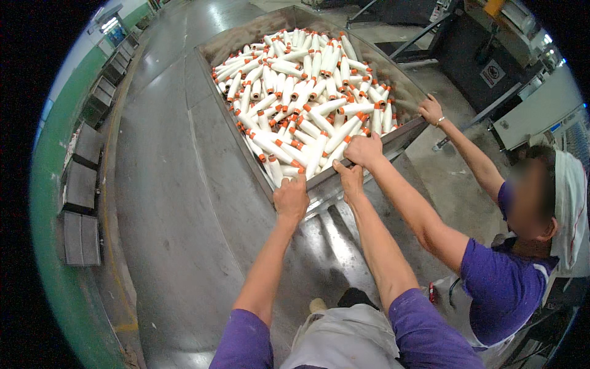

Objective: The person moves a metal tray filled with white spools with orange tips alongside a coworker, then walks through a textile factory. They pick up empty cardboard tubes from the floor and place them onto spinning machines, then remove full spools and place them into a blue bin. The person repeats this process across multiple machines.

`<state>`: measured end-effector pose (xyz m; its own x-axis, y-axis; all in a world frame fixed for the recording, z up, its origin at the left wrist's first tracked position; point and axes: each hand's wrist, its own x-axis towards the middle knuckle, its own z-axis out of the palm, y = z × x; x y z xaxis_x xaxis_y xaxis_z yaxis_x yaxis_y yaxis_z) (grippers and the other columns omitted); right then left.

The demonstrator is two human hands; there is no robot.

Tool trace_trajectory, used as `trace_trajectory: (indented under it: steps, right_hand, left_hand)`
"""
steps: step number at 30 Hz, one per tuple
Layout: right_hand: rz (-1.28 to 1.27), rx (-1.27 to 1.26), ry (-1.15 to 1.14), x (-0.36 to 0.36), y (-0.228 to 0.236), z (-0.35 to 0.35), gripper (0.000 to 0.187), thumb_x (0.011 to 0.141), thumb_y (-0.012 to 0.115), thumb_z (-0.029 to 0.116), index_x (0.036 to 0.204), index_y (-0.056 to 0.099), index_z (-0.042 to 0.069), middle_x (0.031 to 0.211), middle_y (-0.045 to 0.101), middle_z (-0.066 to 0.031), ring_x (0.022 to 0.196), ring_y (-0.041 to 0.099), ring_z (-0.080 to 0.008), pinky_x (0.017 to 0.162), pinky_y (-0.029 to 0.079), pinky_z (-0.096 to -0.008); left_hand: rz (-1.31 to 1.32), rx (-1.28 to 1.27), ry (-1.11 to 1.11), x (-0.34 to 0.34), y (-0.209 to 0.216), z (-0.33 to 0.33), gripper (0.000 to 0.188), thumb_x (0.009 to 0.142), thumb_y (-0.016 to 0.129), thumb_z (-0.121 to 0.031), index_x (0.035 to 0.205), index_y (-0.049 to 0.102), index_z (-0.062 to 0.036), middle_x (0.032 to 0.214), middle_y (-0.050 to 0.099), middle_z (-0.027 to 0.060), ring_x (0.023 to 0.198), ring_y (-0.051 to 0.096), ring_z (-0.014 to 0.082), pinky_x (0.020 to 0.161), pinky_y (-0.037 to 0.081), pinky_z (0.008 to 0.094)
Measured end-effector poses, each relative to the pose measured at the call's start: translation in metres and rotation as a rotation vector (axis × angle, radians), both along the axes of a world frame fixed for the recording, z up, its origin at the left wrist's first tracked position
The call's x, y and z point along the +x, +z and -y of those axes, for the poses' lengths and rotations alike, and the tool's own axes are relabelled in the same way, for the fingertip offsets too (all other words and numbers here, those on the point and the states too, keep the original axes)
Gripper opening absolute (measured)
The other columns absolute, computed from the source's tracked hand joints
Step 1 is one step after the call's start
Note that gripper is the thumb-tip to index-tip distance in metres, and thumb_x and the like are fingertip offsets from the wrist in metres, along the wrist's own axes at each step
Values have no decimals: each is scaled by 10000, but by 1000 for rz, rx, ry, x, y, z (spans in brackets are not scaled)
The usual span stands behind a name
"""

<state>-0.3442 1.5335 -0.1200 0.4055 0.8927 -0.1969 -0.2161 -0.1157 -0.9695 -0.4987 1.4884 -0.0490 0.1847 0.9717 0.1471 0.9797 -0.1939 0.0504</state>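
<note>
Large open-topped rectangular grey metal bin (402,95) stands directly beyond the wearer, mid-scene, one corner toward the near left. Contents: a dense, disordered heap of white spindle-shaped bobbins with orange ends (287,89), lying at many angles; several near-side ones lean against the walls. Left hand (291,198): clamped on the near rim, close to the near-left corner, knuckles beside the bobbins. Right hand (350,181): clamped on the same rim, farther right; the two hands are apart. Co-worker in a purple short-sleeved shirt (507,289) and white cloth head covering (570,203) is at right, arms extended to the bin. Co-worker's near hand (364,149) rests on the rim just beside the wearer's right hand; co-worker's far hand (431,110) is at the right corner. Wearer's clothing: purple sleeves, pale apron (344,338). Smooth grey floor (166,184) extends left of the bin. Far left: a row of grey box-shaped containers (81,240) along a green-painted lower wall (55,264).
</note>
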Motion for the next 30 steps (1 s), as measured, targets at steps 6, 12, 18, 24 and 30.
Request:
trace_trajectory:
  steps: [6, 12, 18, 24, 30]
  right_hand:
    - [47, -43, -3, -4, 8, 5, 344, 711, 743, 191, 927, 600, -36, 901, 608, -104, 819, 562, -189, 739, 434, -320]
    - [46, 22, 33, -14, 24, 16, 453, 702, 744, 184, 1010, 570, -98, 1031, 601, -187, 945, 565, -257, 860, 421, -356]
    - [29, 15, -52, -16, 8, 10, 506, 685, 745, 131, 1081, 512, -79, 1122, 545, -167, 1047, 506, -243, 923, 370, -342]
    - [-230, 181, -75, -19, 5, 15, 576, 693, 745, 122, 1179, 475, -26, 1143, 515, -93, 1011, 484, -203, 912, 371, -328]
    - [-195, 64, -105, -11, 5, 10, 565, 683, 734, 96, 1188, 489, 33, 1052, 528, -59, 949, 499, -198, 828, 416, -317]
  left_hand:
    - [73, 150, 48, 2, -20, 6, 233, 675, 654, -80, 892, 571, -106, 793, 639, 70, 785, 615, 259, 636, 504, 399]
    - [59, 146, 70, -3, -21, 11, 250, 634, 653, -63, 852, 539, -107, 784, 619, 69, 756, 607, 278, 630, 488, 416]
    - [123, 222, 60, -4, -30, 7, 259, 601, 664, -72, 824, 542, -126, 742, 607, 77, 707, 608, 278, 581, 478, 411]
    - [74, 208, -42, -12, -29, 8, 198, 707, 603, -103, 901, 569, -132, 731, 600, 82, 683, 616, 279, 587, 513, 402]
    - [94, 76, -105, -11, -10, 6, 110, 772, 586, -122, 876, 553, -106, 773, 620, 42, 796, 617, 206, 657, 508, 384]
